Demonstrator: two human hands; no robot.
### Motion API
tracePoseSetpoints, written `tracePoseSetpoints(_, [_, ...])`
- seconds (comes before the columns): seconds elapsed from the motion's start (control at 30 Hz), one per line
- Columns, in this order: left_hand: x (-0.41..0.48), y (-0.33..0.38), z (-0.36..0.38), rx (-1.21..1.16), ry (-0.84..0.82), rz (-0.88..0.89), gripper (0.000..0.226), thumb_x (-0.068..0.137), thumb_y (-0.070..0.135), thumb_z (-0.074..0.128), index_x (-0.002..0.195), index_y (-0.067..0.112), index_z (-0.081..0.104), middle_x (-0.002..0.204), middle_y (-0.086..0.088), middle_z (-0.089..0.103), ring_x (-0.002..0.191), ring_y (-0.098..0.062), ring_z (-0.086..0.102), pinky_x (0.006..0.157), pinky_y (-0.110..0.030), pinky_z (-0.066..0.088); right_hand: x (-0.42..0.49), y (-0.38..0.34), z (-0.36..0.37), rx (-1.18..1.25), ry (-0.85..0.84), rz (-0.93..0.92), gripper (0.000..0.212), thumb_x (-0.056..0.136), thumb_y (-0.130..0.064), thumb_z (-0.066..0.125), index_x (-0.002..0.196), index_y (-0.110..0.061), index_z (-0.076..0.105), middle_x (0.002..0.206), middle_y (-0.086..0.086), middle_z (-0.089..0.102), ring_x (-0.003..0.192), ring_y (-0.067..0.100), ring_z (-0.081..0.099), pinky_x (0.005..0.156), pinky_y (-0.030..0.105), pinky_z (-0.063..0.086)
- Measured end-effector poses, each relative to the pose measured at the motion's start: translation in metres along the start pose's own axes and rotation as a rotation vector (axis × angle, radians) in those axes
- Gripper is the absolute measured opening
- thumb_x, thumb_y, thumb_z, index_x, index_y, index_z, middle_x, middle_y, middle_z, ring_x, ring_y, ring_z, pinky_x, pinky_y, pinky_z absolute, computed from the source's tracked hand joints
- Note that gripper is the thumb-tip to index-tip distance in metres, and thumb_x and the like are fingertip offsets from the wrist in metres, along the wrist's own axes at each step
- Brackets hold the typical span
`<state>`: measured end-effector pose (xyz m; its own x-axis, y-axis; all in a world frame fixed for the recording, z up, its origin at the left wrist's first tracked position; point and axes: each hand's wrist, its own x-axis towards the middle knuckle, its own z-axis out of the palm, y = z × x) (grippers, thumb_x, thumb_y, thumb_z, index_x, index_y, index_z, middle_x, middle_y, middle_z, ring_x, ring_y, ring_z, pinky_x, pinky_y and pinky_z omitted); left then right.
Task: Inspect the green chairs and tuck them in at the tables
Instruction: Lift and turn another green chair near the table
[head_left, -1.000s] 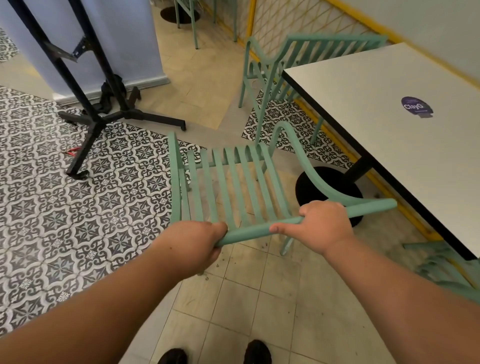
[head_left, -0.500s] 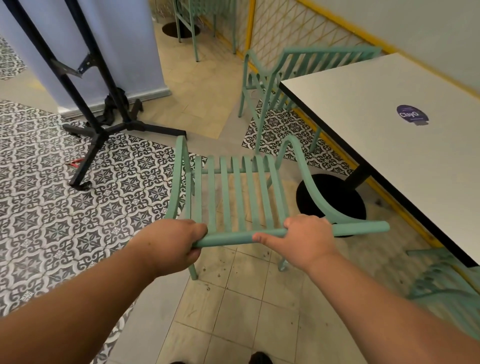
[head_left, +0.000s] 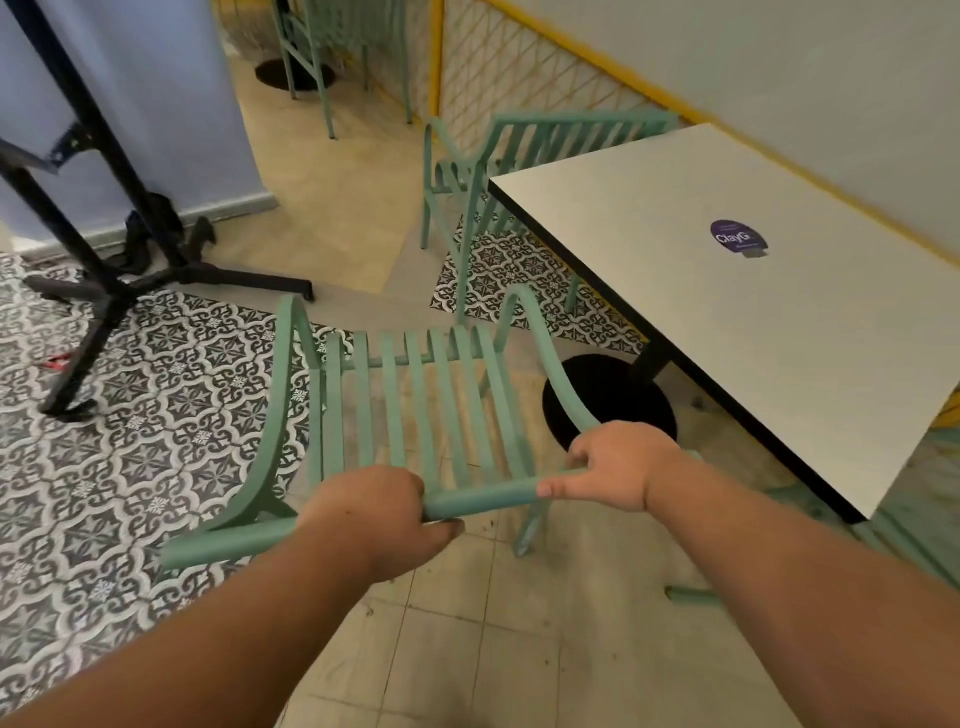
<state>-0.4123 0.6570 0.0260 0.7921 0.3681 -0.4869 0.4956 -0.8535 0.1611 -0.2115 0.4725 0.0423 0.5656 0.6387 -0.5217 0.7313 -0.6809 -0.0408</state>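
Note:
A green slatted chair stands in front of me, just left of the white table. My left hand grips the chair's top rail near its middle. My right hand grips the same rail further right, where the armrest curves in. A second green chair stands at the table's far end, its back against the table edge. More green chair parts show low at the right, under the table's near corner.
The table's black round base sits on the floor right of the held chair. A black folding stand straddles the patterned tiles at left. A yellow mesh fence runs behind the table. Another green chair stands far back.
The chair's top rail has swung so its left end now juts out past my left hand. The chair sits a little further left of the table base, and my view has shifted left.

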Motion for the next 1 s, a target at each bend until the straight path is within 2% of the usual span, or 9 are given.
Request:
tracePoseSetpoints(0.07, [0.001, 0.000, -0.001, -0.002, -0.020, -0.017, 0.053, 0.081, 0.082, 0.047, 0.086, 0.032, 0.064, 0.074, 0.009, 0.068, 0.069, -0.009, 0.066, 0.070, -0.033, 0.062, 0.005, 0.003, 0.005, 0.028, -0.038, -0.005, 0.123, 0.031, -0.116, 0.016, 0.081, -0.018, 0.072, 0.074, -0.003, 0.066, 0.079, 0.021, 0.069, 0.073, 0.040, 0.056])
tracePoseSetpoints(0.17, [0.002, 0.000, -0.001, 0.033, 0.010, -0.012, 0.049, 0.084, 0.078, 0.046, 0.085, 0.032, 0.064, 0.072, 0.009, 0.067, 0.067, -0.008, 0.066, 0.069, -0.032, 0.062, 0.007, 0.002, 0.006, 0.042, -0.039, -0.014, 0.107, 0.040, -0.113, 0.027, 0.072, -0.019, 0.067, 0.071, -0.002, 0.064, 0.073, 0.019, 0.065, 0.070, 0.039, 0.055])
tracePoseSetpoints(0.3, [0.002, -0.001, 0.002, 0.054, 0.044, -0.014, 0.039, 0.086, 0.069, 0.048, 0.086, 0.033, 0.064, 0.071, 0.010, 0.065, 0.065, -0.007, 0.064, 0.067, -0.031, 0.061, 0.004, 0.000, 0.003, 0.029, -0.054, -0.014, 0.105, 0.038, -0.114, 0.024, 0.065, -0.020, 0.062, 0.066, -0.003, 0.059, 0.066, 0.017, 0.060, 0.063, 0.037, 0.050])
tracePoseSetpoints(0.4, [0.004, -0.001, 0.002, 0.052, 0.033, -0.007, 0.032, 0.086, 0.063, 0.050, 0.087, 0.034, 0.064, 0.070, 0.011, 0.065, 0.064, -0.005, 0.063, 0.067, -0.030, 0.061, 0.004, -0.001, 0.004, 0.019, -0.043, 0.000, 0.096, 0.048, -0.109, 0.031, 0.063, -0.019, 0.061, 0.063, -0.003, 0.057, 0.063, 0.017, 0.058, 0.059, 0.036, 0.046])
tracePoseSetpoints(0.6, [0.003, -0.006, 0.000, 0.075, 0.064, 0.015, 0.031, 0.086, 0.062, 0.050, 0.085, 0.034, 0.063, 0.069, 0.011, 0.065, 0.063, -0.004, 0.063, 0.064, -0.028, 0.060, -0.001, -0.006, 0.003, 0.005, -0.057, 0.021, 0.093, 0.054, -0.107, 0.033, 0.064, -0.019, 0.061, 0.064, -0.003, 0.056, 0.063, 0.017, 0.058, 0.059, 0.035, 0.044])
tracePoseSetpoints(0.83, [0.000, -0.023, -0.004, 0.090, 0.080, 0.063, 0.032, 0.087, 0.063, 0.050, 0.081, 0.033, 0.059, 0.070, 0.010, 0.064, 0.063, -0.004, 0.061, 0.063, -0.025, 0.057, -0.006, -0.023, 0.007, 0.028, -0.075, 0.032, 0.085, 0.060, -0.104, 0.036, 0.060, -0.020, 0.052, 0.061, -0.003, 0.052, 0.060, 0.017, 0.054, 0.057, 0.033, 0.040])
tracePoseSetpoints(0.93, [-0.002, -0.029, -0.003, 0.094, 0.081, 0.090, 0.032, 0.087, 0.063, 0.049, 0.079, 0.034, 0.058, 0.070, 0.010, 0.064, 0.063, -0.003, 0.061, 0.064, -0.025, 0.057, -0.010, -0.028, 0.009, 0.022, -0.072, 0.038, 0.087, 0.058, -0.106, 0.032, 0.060, -0.021, 0.052, 0.062, -0.003, 0.053, 0.060, 0.016, 0.054, 0.056, 0.033, 0.040])
tracePoseSetpoints(1.0, [-0.004, -0.030, -0.002, 0.104, 0.076, 0.107, 0.030, 0.087, 0.061, 0.049, 0.081, 0.034, 0.059, 0.070, 0.010, 0.064, 0.063, -0.003, 0.061, 0.064, -0.025, 0.057, -0.014, -0.030, 0.011, 0.028, -0.080, 0.041, 0.097, 0.047, -0.111, 0.024, 0.061, -0.020, 0.053, 0.062, -0.003, 0.053, 0.059, 0.017, 0.054, 0.056, 0.033, 0.041])
